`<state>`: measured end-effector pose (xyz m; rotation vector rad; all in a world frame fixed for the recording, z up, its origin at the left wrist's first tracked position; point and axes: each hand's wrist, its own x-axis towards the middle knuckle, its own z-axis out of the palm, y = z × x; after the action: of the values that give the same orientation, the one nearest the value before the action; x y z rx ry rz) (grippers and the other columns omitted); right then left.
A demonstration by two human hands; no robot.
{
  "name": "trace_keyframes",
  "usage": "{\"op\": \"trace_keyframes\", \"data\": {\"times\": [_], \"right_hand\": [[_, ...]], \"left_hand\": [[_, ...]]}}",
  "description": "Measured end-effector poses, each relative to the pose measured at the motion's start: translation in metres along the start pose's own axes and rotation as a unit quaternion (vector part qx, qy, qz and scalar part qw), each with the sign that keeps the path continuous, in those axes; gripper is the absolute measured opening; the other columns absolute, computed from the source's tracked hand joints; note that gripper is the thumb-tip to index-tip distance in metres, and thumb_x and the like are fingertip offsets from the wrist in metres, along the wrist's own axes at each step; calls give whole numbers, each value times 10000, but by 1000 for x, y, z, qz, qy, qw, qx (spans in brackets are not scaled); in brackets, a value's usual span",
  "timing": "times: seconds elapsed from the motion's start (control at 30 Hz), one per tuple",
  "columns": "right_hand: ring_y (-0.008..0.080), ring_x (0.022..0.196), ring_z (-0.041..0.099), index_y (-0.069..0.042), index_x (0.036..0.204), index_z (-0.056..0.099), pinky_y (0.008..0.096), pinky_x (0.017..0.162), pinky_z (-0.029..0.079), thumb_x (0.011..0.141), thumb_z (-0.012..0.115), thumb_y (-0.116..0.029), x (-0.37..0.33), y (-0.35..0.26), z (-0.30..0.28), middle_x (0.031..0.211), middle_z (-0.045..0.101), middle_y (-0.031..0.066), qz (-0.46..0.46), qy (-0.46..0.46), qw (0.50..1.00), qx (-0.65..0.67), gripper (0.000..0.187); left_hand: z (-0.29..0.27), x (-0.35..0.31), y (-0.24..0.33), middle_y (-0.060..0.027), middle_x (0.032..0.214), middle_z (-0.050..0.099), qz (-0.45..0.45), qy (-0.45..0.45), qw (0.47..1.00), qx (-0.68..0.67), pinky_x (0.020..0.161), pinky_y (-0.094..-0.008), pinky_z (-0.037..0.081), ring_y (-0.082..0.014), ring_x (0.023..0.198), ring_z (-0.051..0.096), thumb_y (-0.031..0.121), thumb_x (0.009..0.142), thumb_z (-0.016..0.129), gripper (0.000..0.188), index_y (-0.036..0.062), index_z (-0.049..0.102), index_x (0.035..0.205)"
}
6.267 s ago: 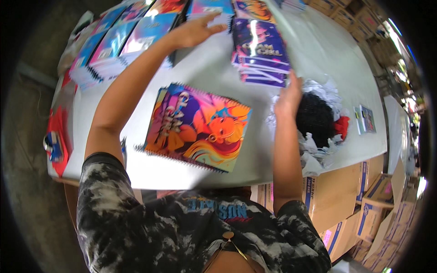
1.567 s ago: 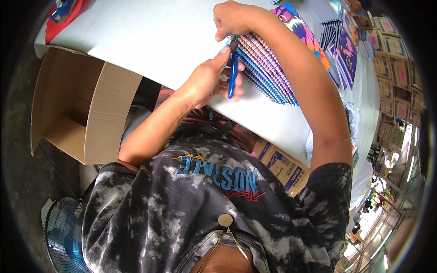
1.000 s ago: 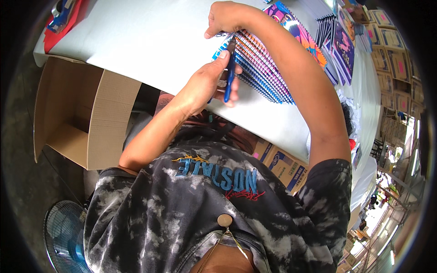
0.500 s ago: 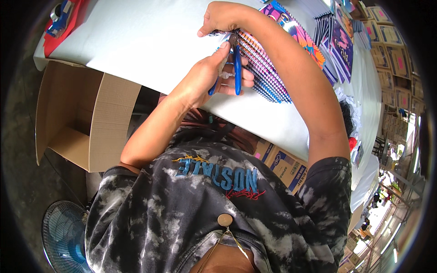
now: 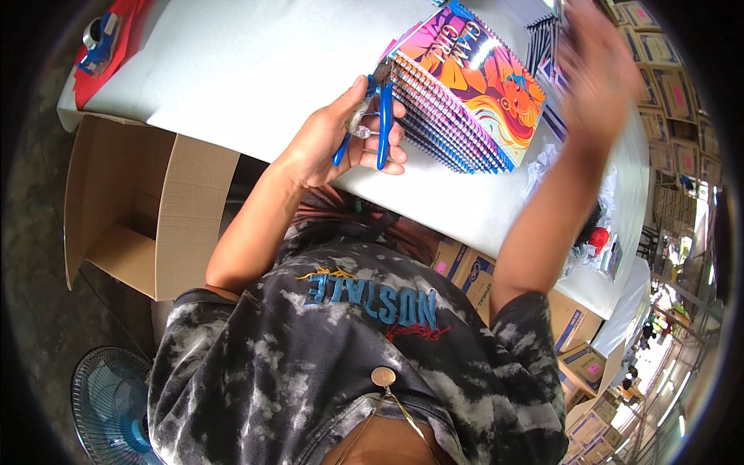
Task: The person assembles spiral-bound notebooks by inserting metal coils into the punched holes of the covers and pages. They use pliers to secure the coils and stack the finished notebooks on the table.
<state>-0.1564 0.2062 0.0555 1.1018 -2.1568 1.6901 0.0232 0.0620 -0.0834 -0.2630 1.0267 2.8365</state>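
Observation:
Blue-handled cutting pliers (image 5: 385, 128) rest in my left hand (image 5: 322, 136), their dark jaws pointing away from me beside a stack of spiral notebooks (image 5: 496, 89). The handles are spread, and a whitish wrap shows between them. The top notebook has a bright orange and purple cover; the coiled spines below it face my left hand. My right hand (image 5: 601, 81) is over the far right of the table, by another group of spiral notebooks (image 5: 545, 53). Motion smears its fingers, so whether it holds anything does not show.
A white-topped table (image 5: 240, 70) bears all this. At its far left lies a blue tape dispenser (image 5: 101, 46) on red material. Beside the table's near left edge stands an open cardboard box (image 5: 190, 209), with a fan (image 5: 112, 403) behind it. Crumpled white plastic (image 5: 542, 167) lies at right.
My right hand has swung from the notebooks' far left corner to the far right, uncovering the top cover. My left hand has shifted slightly left and nearer with the pliers.

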Motion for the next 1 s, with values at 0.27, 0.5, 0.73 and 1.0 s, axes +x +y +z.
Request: {"op": "trace_keyframes", "data": {"times": [0.27,0.5,0.73,1.0], "right_hand": [[167,588,555,16,740,667,301,574,437,764,694,-411,-132,101,-211,654,628,70,132,346,798,-476,428],[202,702,601,-32,803,693,327,654,457,767,678,-417,-159,138,-231,774,663,82,193,260,745,-584,387],[167,962,592,-57,1006,657,290,856,438,815,650,-127,-103,25,-67,988,655,78,10,134,926,-353,203],[304,1188,457,-100,1181,571,442,1015,307,687,740,-272,-93,48,62,1256,531,80,-141,-166,912,-348,550]], "left_hand": [[-13,4,6,-121,781,588,-7,98,954,285,674,-342,514,-229,735,622,511,943,286,580,-9,513,1063],[-15,-2,-2,-182,915,614,27,156,899,408,750,-375,499,-291,912,625,515,928,340,601,-31,476,1139],[-27,8,-8,-165,915,581,-9,-107,985,-136,776,-418,523,-301,878,631,488,950,259,605,-18,439,1226],[-7,-2,-5,-166,931,615,8,227,822,522,731,-385,501,-270,875,626,511,935,316,577,12,497,1160]]}}
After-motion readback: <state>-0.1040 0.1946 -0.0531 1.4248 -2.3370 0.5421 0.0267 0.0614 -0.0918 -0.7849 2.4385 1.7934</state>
